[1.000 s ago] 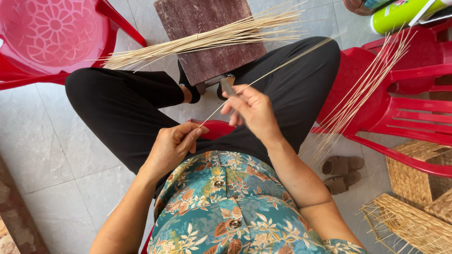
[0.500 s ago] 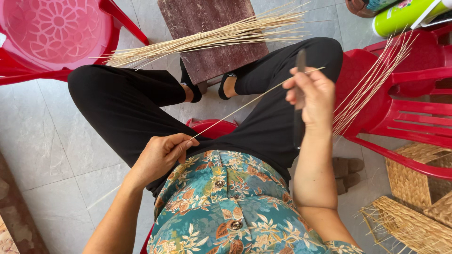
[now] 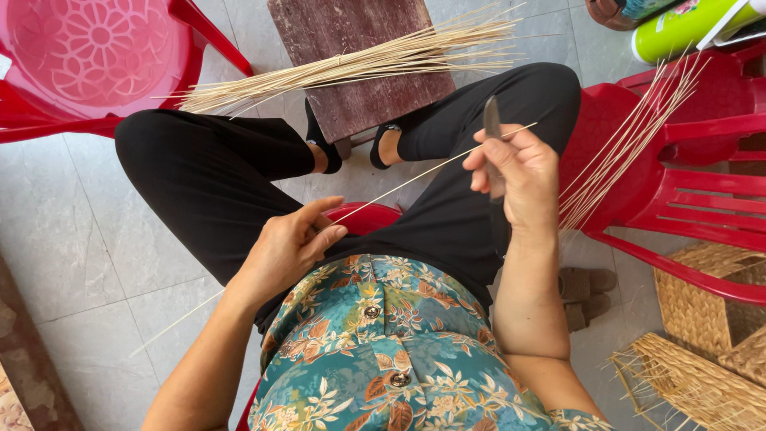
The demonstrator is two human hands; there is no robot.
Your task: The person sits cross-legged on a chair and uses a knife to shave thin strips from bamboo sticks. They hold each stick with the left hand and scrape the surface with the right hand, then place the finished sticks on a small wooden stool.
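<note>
While the left hand (image 3: 287, 243) pinches the near end of a thin bamboo sliver (image 3: 415, 174) over the lap, the right hand (image 3: 515, 175) is closed round a dark knife (image 3: 492, 132), blade up, with the sliver's far end crossing just above its fingers. Risk as I read it: blade edge sits close to the right thumb and the sliver is long and springy, so a slip or snap could nick a finger or whip it loose. Left wrist bent inward near the floral shirt (image 3: 383, 351); right forearm upright, raised beside the red chair (image 3: 686, 183).
</note>
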